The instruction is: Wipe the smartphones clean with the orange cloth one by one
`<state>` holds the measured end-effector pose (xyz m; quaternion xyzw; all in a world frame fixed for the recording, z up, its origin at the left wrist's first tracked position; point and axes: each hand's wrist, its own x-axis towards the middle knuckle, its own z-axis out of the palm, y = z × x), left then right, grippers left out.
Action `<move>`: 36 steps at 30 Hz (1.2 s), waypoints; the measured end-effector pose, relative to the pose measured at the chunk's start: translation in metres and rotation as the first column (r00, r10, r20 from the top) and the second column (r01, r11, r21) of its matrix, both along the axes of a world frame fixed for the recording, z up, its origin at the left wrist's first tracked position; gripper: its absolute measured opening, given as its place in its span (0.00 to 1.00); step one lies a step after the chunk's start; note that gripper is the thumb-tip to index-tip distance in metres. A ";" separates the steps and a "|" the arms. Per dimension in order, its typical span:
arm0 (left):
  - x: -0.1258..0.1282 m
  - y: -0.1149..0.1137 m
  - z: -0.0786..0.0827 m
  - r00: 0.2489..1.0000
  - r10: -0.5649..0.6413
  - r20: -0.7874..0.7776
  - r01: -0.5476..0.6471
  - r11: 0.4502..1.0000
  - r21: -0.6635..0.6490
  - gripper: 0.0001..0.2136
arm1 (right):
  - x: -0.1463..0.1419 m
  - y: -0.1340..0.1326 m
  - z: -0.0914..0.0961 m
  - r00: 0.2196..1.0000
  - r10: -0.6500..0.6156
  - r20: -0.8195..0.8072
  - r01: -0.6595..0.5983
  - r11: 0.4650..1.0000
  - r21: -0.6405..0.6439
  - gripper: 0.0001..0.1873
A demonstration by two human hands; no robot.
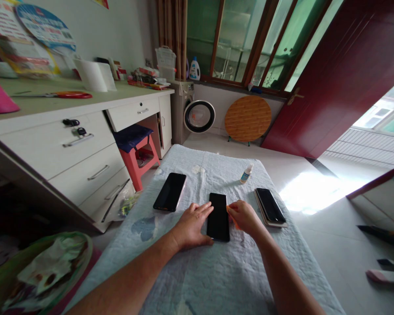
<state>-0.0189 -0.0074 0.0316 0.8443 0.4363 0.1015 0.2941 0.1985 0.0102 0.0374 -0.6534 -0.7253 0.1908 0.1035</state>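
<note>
In the head view a black smartphone lies screen up on the cloth-covered table in front of me. My left hand rests against its left side, fingers stretched out to the upper left edge and thumb near the lower left corner. At the phone's right edge my right hand is closed on an orange cloth, mostly hidden under the fingers. A second black phone lies to the left. On the right, another dark phone sits on a flat, pale object. A small spray bottle stands beyond my right hand.
A light blue quilted cloth covers the table. To the left are a white desk and a red stool; a full waste bin stands at the lower left. Behind are a washing machine with its door open and a round wooden tabletop.
</note>
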 end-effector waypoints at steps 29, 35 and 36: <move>0.001 0.003 -0.012 0.999 -0.011 -0.033 0.014 0.997 0.078 0.43 | -0.004 -0.067 0.007 1.000 -0.001 -0.031 -0.001 0.998 -0.059 0.16; 0.001 0.003 -0.010 0.999 -0.011 -0.049 0.015 0.996 0.087 0.44 | 0.000 -0.068 0.005 0.994 0.013 -0.105 -0.023 0.995 -0.099 0.15; 0.001 0.003 -0.009 0.999 -0.010 -0.051 0.015 0.996 0.088 0.44 | 0.001 -0.068 0.006 0.992 0.012 -0.123 -0.026 0.994 -0.108 0.15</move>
